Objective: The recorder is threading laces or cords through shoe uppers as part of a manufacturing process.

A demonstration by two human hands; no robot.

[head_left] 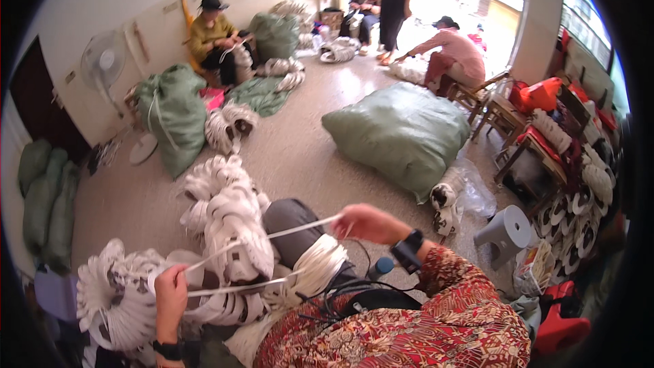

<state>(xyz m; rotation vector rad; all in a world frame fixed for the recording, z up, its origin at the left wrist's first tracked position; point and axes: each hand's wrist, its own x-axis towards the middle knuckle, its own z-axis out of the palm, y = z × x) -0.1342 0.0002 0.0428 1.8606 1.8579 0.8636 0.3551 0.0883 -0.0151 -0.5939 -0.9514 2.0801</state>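
A thin white shoelace [284, 232] runs taut between my two hands across my lap. My left hand [170, 294], at the lower left, pinches one end beside a stack of white shoe uppers [119, 303]. A second strand leads from that hand back toward my lap. My right hand [371, 223], raised over my right knee, closes its fingers on the other part of the lace. A bundle of loose white laces [320, 262] lies across my thigh. Another pile of white shoe uppers [238, 242] leans in front of my left knee.
A big green sack [402, 138] lies ahead; another green sack [174, 119] stands front left. To the right are a grey stool [503, 233], wooden chairs [507, 119] and heaped uppers [579, 218]. Several people work farther off, one seated by the wall [216, 44].
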